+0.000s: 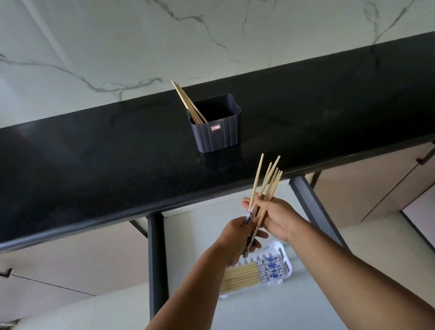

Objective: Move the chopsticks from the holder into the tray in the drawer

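The job is looking partly done. Some chopsticks are already lying flat in the white tray [278, 251] down in the open drawer [259, 312], side by side in a neat row, with their blue and white ends pointing right. A few chopsticks [188, 103] are still standing in the dark holder [218, 131] on the bench [72, 171], leaning against its left corner, so those are waiting to be moved. One more bunch [266, 183] is being carried between the two places. The left hand [238, 239] is curling around the blue patterned ends of that bunch, and the right hand [272, 217] is curling around the middle, so both hands are gripping it. The bunch is hanging in the air above the drawer, just in front of the bench edge, with its thin tips fanning out and pointing up. I am guessing this bunch goes into the tray next, then the last few from the holder. The chopsticks are looking like pale wood, long, thin and smooth. The holder is looking like dark plastic, boxy, with ridges running up its sides. The tray is looking like white plastic with slots. The bench top is black, shiny stone, and the wall behind is pale with grey veins like marble.
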`<move>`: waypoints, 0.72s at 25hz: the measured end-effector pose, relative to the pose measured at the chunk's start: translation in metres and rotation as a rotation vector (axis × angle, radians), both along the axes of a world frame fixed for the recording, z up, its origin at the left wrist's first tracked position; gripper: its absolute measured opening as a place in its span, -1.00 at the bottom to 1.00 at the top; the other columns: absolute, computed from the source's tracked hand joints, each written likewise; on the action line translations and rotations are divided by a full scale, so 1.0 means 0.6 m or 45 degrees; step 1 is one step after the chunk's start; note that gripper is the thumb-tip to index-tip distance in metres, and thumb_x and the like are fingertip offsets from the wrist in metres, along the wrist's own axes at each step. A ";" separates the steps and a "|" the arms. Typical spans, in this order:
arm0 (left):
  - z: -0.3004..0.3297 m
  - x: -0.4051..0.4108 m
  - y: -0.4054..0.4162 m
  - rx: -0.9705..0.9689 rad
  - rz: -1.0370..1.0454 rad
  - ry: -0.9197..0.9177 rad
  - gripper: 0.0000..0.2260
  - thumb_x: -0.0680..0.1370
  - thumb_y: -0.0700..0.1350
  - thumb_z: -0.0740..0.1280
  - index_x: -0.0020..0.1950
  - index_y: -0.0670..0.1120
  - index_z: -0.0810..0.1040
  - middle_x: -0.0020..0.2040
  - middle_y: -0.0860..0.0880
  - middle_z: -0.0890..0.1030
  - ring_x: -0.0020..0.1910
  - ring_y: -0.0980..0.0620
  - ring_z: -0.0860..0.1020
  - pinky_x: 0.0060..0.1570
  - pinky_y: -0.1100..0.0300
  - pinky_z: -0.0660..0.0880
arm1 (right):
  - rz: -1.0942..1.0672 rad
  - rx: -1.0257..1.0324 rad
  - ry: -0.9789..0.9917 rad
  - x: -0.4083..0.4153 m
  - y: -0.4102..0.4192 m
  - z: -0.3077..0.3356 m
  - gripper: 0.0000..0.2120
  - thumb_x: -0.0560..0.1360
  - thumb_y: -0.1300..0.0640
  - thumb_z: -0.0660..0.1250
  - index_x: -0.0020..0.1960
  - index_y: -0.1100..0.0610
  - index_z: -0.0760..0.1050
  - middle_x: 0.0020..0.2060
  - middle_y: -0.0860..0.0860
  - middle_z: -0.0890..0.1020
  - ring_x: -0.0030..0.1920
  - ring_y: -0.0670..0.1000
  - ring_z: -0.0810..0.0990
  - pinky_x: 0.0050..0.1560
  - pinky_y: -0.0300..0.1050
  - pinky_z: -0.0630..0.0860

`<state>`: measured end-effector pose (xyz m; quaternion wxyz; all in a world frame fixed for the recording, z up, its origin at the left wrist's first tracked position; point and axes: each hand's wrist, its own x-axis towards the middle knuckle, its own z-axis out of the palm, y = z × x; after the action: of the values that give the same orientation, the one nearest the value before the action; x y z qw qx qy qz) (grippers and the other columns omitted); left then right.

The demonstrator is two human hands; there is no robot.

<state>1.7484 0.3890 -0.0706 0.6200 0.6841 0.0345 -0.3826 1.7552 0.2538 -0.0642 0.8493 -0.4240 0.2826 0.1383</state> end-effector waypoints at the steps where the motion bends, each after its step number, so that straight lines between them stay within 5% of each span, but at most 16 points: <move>1: -0.010 -0.012 0.011 -0.065 -0.033 0.103 -0.71 0.64 -0.01 0.17 0.07 -0.21 0.53 -0.14 -0.12 0.68 -0.39 0.06 0.58 -0.43 0.25 0.49 | 0.064 0.018 0.013 -0.012 0.003 -0.006 -0.84 0.64 0.24 0.15 0.11 0.23 0.49 0.10 0.16 0.65 0.16 0.07 0.62 0.05 -0.02 0.57; 4: -0.034 -0.036 0.043 -0.277 -0.165 0.454 -0.73 0.65 -0.08 0.15 0.21 -0.22 0.46 -0.03 -0.16 0.67 -0.13 -0.06 0.65 -0.13 0.09 0.60 | 0.183 -0.035 0.063 -0.036 0.019 -0.020 -0.85 0.64 0.30 0.12 0.12 0.25 0.45 0.01 0.19 0.65 0.12 0.14 0.61 0.05 -0.01 0.57; 8: -0.059 -0.055 0.074 -0.162 -0.218 0.626 -0.77 0.58 -0.04 0.28 0.14 -0.16 0.52 0.03 -0.14 0.63 0.01 -0.07 0.60 0.01 0.06 0.56 | 0.202 -0.258 0.043 -0.048 0.046 -0.024 -0.92 0.63 0.27 0.16 -0.01 0.19 0.42 -0.18 0.14 0.60 -0.13 0.08 0.63 0.01 -0.03 0.55; 13: -0.113 -0.066 0.138 0.234 0.814 0.227 -0.82 0.49 -0.35 0.26 0.04 -0.23 0.60 -0.18 -0.14 0.63 -0.27 0.00 0.57 -0.12 0.16 0.54 | 0.928 -1.536 -0.455 -0.069 0.059 -0.051 -0.93 0.60 0.23 0.14 0.07 0.15 0.35 -0.15 0.10 0.58 -0.16 0.13 0.59 -0.21 -0.04 0.47; 16: -0.129 -0.070 0.172 0.439 1.150 0.004 -0.74 0.47 -0.34 0.14 -0.06 -0.15 0.60 -0.11 -0.13 0.66 -0.23 0.00 0.57 -0.16 0.18 0.52 | 1.546 -1.921 -0.541 -0.085 0.070 -0.098 -0.72 0.50 0.39 0.12 0.19 0.21 0.33 0.04 0.20 0.54 -0.01 0.20 0.55 -0.16 -0.05 0.36; 18: -0.146 -0.069 0.182 0.585 1.149 -0.059 -0.76 0.46 -0.28 0.13 -0.04 -0.15 0.57 -0.09 -0.15 0.63 -0.23 0.00 0.52 -0.25 0.21 0.40 | 1.740 -2.052 -0.406 -0.085 0.080 -0.129 -0.63 0.49 0.37 0.09 0.27 0.18 0.31 0.15 0.21 0.50 0.14 0.22 0.51 -0.06 -0.06 0.35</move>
<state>1.7069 0.4982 -0.1580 0.5576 0.7281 0.3963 -0.0437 1.7044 0.3016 -0.1415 0.0883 -0.9420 -0.1212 0.3003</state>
